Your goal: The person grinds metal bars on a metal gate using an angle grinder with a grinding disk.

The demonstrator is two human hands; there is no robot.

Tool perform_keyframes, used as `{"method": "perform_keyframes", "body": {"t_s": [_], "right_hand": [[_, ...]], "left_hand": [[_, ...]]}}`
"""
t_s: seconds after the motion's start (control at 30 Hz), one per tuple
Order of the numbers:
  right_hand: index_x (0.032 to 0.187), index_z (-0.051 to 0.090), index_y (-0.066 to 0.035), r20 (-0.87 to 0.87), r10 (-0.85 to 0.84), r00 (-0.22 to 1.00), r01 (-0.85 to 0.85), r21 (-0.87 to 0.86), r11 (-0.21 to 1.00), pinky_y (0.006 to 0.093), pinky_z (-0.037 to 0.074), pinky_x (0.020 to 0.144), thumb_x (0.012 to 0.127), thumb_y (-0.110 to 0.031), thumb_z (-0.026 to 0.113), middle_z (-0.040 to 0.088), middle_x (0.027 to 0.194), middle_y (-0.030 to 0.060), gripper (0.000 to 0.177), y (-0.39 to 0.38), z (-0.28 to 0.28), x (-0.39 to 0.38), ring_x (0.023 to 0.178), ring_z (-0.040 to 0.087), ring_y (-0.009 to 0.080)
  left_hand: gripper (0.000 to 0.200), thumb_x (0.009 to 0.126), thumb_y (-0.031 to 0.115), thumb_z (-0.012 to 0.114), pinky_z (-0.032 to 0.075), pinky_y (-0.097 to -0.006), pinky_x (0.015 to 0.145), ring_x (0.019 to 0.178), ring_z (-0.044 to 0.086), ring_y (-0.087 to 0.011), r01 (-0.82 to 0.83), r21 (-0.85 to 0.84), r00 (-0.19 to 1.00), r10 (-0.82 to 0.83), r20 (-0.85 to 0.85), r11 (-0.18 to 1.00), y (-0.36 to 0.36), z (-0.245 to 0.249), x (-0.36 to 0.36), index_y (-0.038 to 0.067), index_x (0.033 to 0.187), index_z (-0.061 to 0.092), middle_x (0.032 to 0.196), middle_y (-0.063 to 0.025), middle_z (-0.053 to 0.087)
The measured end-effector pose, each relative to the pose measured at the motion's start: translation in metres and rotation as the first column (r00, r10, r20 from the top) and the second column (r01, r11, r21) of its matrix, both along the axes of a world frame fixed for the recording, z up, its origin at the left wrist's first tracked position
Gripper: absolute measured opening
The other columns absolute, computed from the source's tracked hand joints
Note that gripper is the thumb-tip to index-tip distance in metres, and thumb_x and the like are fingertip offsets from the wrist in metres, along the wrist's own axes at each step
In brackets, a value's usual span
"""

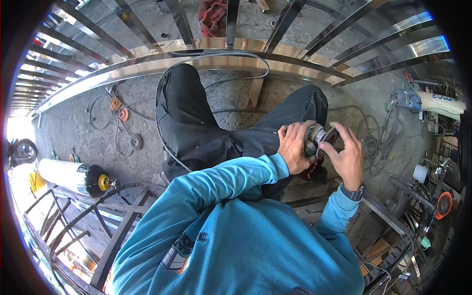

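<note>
Over my right thigh, my left hand [295,146] is wrapped round the metal head of an angle grinder [314,137]. My right hand [347,155] grips a dark round disc [328,141] between thumb and fingers, at the grinder's spindle side. The disc is tilted, and whether it touches the spindle cannot be made out. Part of the grinder's body is hidden behind my left hand and its lower end is dark with orange marks.
A shiny metal railing [230,45] lies beyond my knees, with a red cloth [212,18] behind it. A gas cylinder [69,176] and loose discs [135,141] are at the left. Cables [381,142] coil at the right, near a blue machine [407,99].
</note>
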State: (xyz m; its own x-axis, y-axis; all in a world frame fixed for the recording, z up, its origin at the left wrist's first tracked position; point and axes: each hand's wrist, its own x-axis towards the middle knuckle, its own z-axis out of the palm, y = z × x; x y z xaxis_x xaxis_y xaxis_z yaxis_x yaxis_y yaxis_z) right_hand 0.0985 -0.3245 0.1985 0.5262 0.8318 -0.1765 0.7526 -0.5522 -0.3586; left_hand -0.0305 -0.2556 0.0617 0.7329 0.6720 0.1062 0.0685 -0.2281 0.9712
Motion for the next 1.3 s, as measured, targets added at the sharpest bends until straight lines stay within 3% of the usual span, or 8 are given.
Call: {"method": "perform_keyframes", "body": {"t_s": [0.27, 0.73, 0.87, 0.93, 1.0, 1.2, 1.27, 1.3], "right_hand": [[0.101, 0.065, -0.002, 0.38, 0.307, 0.873, -0.43, 0.303, 0.85, 0.0447, 0.051, 0.076, 0.087, -0.03, 0.077, 0.062, 0.096, 0.0172, 0.034, 0.019, -0.052, 0.012, 0.082, 0.062, 0.0379], [0.104, 0.066, -0.003, -0.016, -0.168, 0.986, 0.14, 0.632, 0.762, 0.037, 0.049, 0.071, 0.093, -0.025, 0.074, 0.062, 0.09, 0.0055, 0.026, 0.05, -0.091, 0.001, 0.078, 0.061, 0.0213], [0.129, 0.06, -0.001, -0.474, -0.321, 0.82, 0.57, 0.617, 0.542, 0.0332, 0.047, 0.093, 0.1, -0.045, 0.063, 0.064, 0.117, 0.0093, 0.052, 0.034, -0.102, -0.006, 0.105, 0.061, 0.0216], [0.139, 0.055, -0.001, -0.882, -0.232, 0.41, 0.898, 0.346, 0.271, 0.0371, 0.039, 0.107, 0.101, -0.055, 0.055, 0.058, 0.134, 0.0133, 0.065, 0.029, -0.11, -0.028, 0.124, 0.053, 0.0252], [0.148, 0.044, 0.004, -0.944, -0.178, 0.278, 0.902, 0.193, 0.385, 0.0413, 0.035, 0.112, 0.102, -0.053, 0.054, 0.052, 0.142, 0.0145, 0.075, 0.016, -0.123, -0.046, 0.134, 0.047, 0.0271], [0.148, 0.042, 0.001, -0.848, -0.085, 0.524, 0.598, 0.294, 0.745, 0.0404, 0.04, 0.109, 0.101, -0.042, 0.06, 0.053, 0.141, 0.0162, 0.067, 0.028, -0.09, -0.084, 0.127, 0.053, 0.0257], [0.154, 0.035, 0.0, -0.949, 0.233, -0.213, 0.669, 0.032, 0.743, 0.0487, 0.04, 0.114, 0.093, -0.048, 0.064, 0.048, 0.148, 0.0236, 0.083, 0.038, -0.079, -0.099, 0.133, 0.052, 0.0366], [0.154, 0.035, 0.0, -0.946, 0.243, -0.216, 0.675, 0.035, 0.737, 0.0487, 0.04, 0.114, 0.093, -0.048, 0.064, 0.048, 0.148, 0.0236, 0.083, 0.042, -0.077, -0.099, 0.133, 0.052, 0.0366]], "left_hand": [[0.092, 0.063, 0.024, 0.09, 0.03, -0.0518, 0.105, 0.124, 0.053, -0.0348, -0.027, 0.006, 0.999, 0.027, 0.042, 1.0, 0.003, -0.002, -0.002, 0.011, 0.142, 0.045, 0.128, -0.014, 0.058], [0.126, 0.059, 0.022, 0.091, 0.032, -0.0559, 0.113, 0.135, 0.037, -0.0514, 0.084, -0.064, 0.967, -0.097, -0.236, 0.994, 0.002, 0.005, -0.052, 0.001, 0.157, 0.014, 0.148, -0.0326, 0.029], [0.131, 0.057, 0.016, 0.089, 0.034, -0.0558, 0.115, 0.137, 0.035, -0.0535, 0.148, -0.175, 0.934, -0.196, -0.298, 0.973, 0.008, 0.004, -0.057, -0.002, 0.159, 0.008, 0.15, -0.0331, 0.027], [0.131, 0.057, 0.015, 0.087, 0.032, -0.0555, 0.117, 0.137, 0.034, -0.0553, 0.058, -0.308, 0.96, -0.138, -0.244, 0.95, 0.007, -0.002, -0.054, -0.004, 0.158, 0.006, 0.149, -0.0348, 0.026], [0.133, 0.057, 0.014, 0.086, 0.03, -0.0542, 0.12, 0.138, 0.033, -0.0552, 0.076, -0.354, 0.975, -0.144, -0.17, 0.932, 0.013, -0.01, -0.055, -0.005, 0.158, 0.003, 0.149, -0.0364, 0.025], [0.125, 0.057, 0.015, 0.081, 0.028, -0.0475, 0.121, 0.139, 0.033, -0.0466, 0.028, -0.456, 0.999, -0.039, -0.016, 0.889, 0.02, 0.012, -0.063, -0.01, 0.158, 0.01, 0.143, -0.031, 0.037], [0.122, 0.059, 0.014, 0.078, 0.025, -0.0475, 0.122, 0.144, 0.029, -0.0458, 0.072, -0.38, 0.995, -0.04, 0.092, 0.922, 0.029, 0.037, -0.068, -0.008, 0.158, 0.012, 0.151, -0.0314, 0.032], [0.12, 0.059, 0.015, 0.08, 0.025, -0.0475, 0.122, 0.143, 0.031, -0.0465, 0.098, -0.302, 0.988, -0.057, 0.14, 0.948, 0.037, 0.046, -0.07, -0.009, 0.158, 0.016, 0.15, -0.0319, 0.034]]}}
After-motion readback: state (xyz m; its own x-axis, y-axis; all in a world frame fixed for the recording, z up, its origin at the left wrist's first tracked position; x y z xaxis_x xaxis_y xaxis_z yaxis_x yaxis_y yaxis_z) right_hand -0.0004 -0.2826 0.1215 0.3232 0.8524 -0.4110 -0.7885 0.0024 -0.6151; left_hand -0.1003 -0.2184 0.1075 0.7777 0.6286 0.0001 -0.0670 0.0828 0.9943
